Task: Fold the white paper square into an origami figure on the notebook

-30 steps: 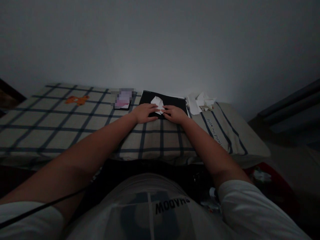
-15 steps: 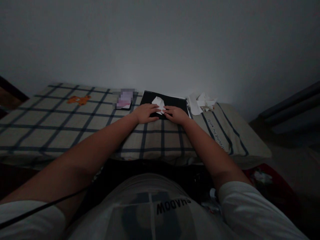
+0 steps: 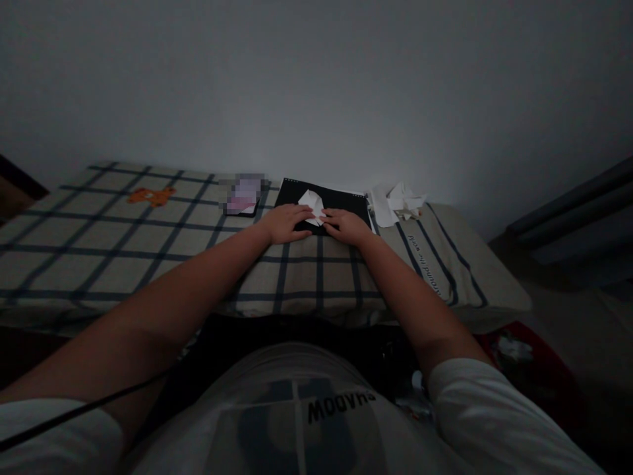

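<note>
- We see the small white folded paper (image 3: 309, 198) lying on the black rectangular cover with punched holes (image 3: 341, 196), between the two hands.
- The left hand (image 3: 287, 224) has its fingers stretched onto the paper's left and near part; the right hand (image 3: 345, 226) touches its near right part. Neither is clenched, but we cannot tell if they pinch the paper or only press it.
- If the two hands push unequally, we think the paper could turn or its crease could become crooked.
- The cover looks smooth, so the paper might slide under light fingers.
- The cover rests on the cream cloth with dark-blue checks (image 3: 123, 231), which is wrinkled near the front edge; a pull on this cloth could shift everything.
</note>
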`<action>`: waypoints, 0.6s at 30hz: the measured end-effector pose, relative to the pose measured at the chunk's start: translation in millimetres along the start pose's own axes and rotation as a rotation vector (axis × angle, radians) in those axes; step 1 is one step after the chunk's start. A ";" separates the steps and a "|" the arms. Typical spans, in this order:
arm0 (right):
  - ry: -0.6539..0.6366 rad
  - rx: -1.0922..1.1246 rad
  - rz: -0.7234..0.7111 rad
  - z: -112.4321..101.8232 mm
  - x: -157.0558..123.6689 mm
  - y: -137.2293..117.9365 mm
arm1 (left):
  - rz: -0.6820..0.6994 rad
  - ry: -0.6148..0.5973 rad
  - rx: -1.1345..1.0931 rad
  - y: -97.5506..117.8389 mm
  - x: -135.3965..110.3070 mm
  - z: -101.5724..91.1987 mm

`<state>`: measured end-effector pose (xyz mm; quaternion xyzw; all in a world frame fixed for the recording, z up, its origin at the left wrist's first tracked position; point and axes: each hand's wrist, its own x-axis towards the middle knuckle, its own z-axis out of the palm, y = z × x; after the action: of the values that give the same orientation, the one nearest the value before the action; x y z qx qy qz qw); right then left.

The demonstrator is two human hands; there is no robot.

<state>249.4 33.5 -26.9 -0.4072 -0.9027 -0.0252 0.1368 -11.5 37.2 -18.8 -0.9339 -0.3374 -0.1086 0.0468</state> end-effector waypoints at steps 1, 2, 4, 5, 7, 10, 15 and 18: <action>0.000 0.003 0.001 0.1 0.1 0.1 | 0.004 0.000 -0.001 -0.5 0.2 0.5; -0.001 0.007 0.003 0.1 0.2 0.0 | 0.007 0.000 -0.002 -0.9 0.4 0.9; 0.000 0.013 0.003 0.1 0.4 -0.2 | 0.010 -0.001 -0.006 -1.5 0.8 1.3; 0.002 0.016 0.001 0.2 0.5 -0.3 | 0.010 -0.003 -0.008 -1.7 1.0 1.3; 0.008 0.020 -0.005 0.9 1.0 -0.2 | 0.008 -0.011 -0.008 -1.9 1.2 1.1; 0.021 0.018 -0.015 3.0 2.1 0.7 | 0.003 -0.025 -0.008 -2.0 1.2 1.0; 0.033 0.019 -0.039 4.5 2.6 1.8 | 0.000 -0.025 0.024 -2.6 0.5 2.3; 0.035 0.019 -0.048 3.8 2.0 1.9 | 0.028 -0.032 0.049 -3.7 0.5 2.9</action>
<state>248.6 36.9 -30.2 -0.3835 -0.9099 -0.0272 0.1559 -13.0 40.8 -21.4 -0.9388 -0.3274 -0.0847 0.0657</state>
